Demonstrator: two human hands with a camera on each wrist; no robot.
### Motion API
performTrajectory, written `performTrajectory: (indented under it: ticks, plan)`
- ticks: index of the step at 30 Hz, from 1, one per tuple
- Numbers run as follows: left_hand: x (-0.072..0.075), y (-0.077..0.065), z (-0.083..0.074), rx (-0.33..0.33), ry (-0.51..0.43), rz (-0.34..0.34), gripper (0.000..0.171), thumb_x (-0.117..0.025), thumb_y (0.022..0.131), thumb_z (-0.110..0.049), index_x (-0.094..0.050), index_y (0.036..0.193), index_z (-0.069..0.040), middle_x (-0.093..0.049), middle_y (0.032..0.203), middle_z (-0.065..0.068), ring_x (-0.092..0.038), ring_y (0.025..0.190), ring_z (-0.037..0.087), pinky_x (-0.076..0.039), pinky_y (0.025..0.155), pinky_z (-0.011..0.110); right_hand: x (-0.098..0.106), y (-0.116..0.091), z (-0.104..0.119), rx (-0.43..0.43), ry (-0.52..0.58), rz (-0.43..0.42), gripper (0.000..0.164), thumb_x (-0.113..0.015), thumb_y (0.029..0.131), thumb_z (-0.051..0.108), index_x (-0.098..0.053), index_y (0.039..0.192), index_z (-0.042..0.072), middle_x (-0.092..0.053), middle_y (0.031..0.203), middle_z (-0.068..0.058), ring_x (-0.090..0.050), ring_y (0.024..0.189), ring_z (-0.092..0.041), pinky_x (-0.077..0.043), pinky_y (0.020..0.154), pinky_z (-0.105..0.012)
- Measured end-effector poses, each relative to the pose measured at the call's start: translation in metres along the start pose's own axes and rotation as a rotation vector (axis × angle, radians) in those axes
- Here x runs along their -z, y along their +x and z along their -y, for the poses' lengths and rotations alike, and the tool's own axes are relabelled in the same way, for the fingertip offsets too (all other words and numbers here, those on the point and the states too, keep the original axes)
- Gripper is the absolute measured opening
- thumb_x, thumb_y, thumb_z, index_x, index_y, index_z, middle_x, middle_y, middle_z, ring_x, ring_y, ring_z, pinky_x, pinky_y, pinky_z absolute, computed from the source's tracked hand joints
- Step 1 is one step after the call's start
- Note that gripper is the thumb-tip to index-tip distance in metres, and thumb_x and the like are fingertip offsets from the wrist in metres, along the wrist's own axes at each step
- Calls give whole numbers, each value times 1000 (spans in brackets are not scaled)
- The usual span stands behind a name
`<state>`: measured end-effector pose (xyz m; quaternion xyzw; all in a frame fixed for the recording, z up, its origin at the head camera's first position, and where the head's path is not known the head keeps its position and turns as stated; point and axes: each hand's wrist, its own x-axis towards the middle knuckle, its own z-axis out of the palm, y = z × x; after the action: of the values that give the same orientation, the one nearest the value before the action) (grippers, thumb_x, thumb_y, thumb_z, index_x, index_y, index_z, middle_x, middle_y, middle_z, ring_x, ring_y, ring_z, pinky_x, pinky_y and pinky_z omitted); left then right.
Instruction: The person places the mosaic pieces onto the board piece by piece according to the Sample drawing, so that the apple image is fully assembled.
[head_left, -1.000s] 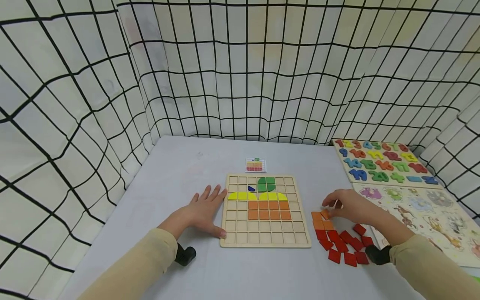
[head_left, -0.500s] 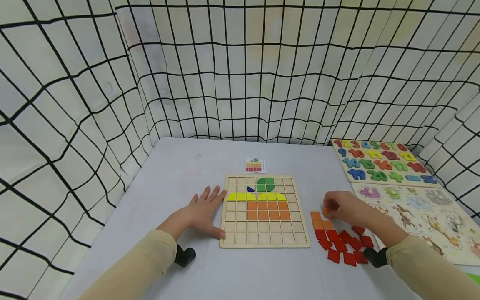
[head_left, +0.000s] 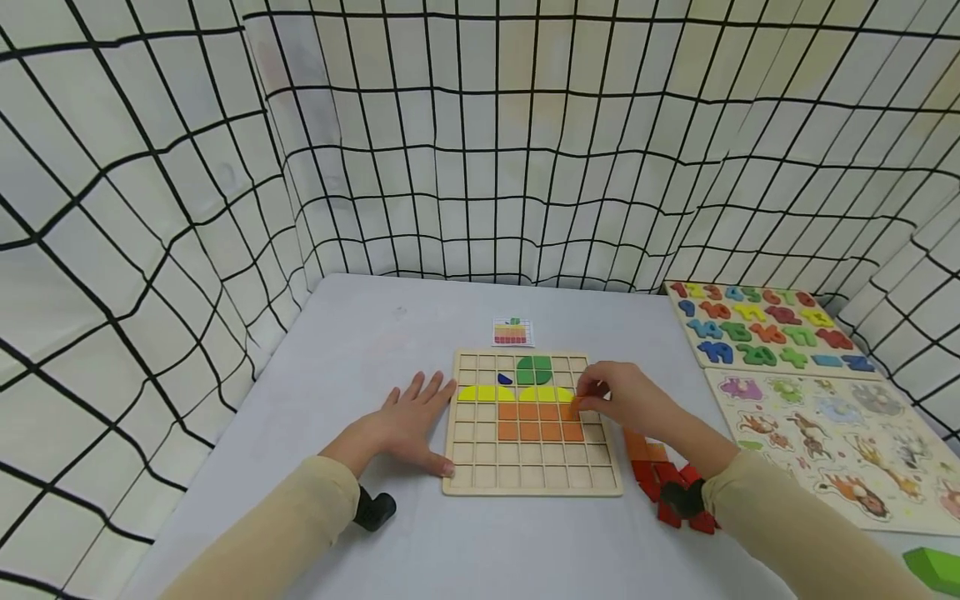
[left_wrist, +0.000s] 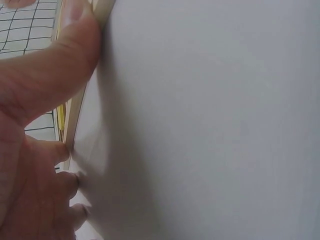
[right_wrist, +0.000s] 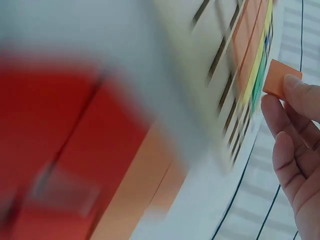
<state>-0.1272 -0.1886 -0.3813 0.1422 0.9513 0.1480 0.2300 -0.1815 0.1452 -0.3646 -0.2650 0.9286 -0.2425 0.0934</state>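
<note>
My right hand (head_left: 626,400) pinches an orange square tile (right_wrist: 278,79) between thumb and fingers, over the right side of the wooden grid board (head_left: 531,479). On the board sit green pieces (head_left: 534,370), a small blue piece (head_left: 505,379), a yellow row (head_left: 480,393) and two rows of orange squares (head_left: 528,430). My left hand (head_left: 405,431) lies spread flat at the board's left edge, its thumb (left_wrist: 75,37) touching the frame. A small picture card (head_left: 513,332) lies just behind the board.
Loose red tiles (head_left: 669,492) and a few orange tiles (head_left: 645,451) lie right of the board, partly under my right forearm. Further right are a number puzzle (head_left: 772,325) and an animal puzzle (head_left: 832,433). A green block (head_left: 933,569) shows at lower right. Black netting (head_left: 480,150) surrounds the table.
My right hand picked up an orange tile from the loose pile and moved left with it to above the board. The left hand stays in place.
</note>
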Motion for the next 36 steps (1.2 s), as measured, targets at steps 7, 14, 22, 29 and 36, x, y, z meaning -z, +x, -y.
performTrajectory:
  ticks: [7,14,22,29,36]
  plan:
    - [-1,2,-3,8,4,15,124,-85,76,-56,-14,164,-6,-4,172,20,2,159,46,-7,122,71,-29,31,47,56,27,53,5,-75,93,9,-73,93,14,-70,92,5,-63,88,-11,-57,83,-28]
    - [4,1,-4,8,15,38,125,-84,76,-58,-12,165,-7,-3,173,18,2,159,44,-7,123,69,-47,49,73,80,17,53,4,-75,94,13,-75,97,14,-71,93,5,-62,85,-8,-55,82,-27]
    - [5,4,-2,9,41,44,128,-85,74,-60,-12,165,-8,-4,173,18,1,159,45,-10,123,70,-55,57,83,61,27,32,4,-74,94,12,-76,98,13,-74,93,3,-62,82,-10,-57,83,-30]
    - [4,6,0,17,52,33,127,-85,74,-59,-12,165,-7,-5,173,18,0,159,46,-11,122,71,-61,63,85,66,-19,27,5,-74,94,14,-77,98,12,-74,93,2,-60,81,-11,-57,83,-29]
    - [4,5,0,26,55,38,128,-85,73,-60,-12,165,-8,-5,173,18,1,159,45,-11,122,71,-64,65,88,67,-69,45,8,-74,95,14,-78,101,10,-75,96,-1,-62,83,-12,-57,84,-31]
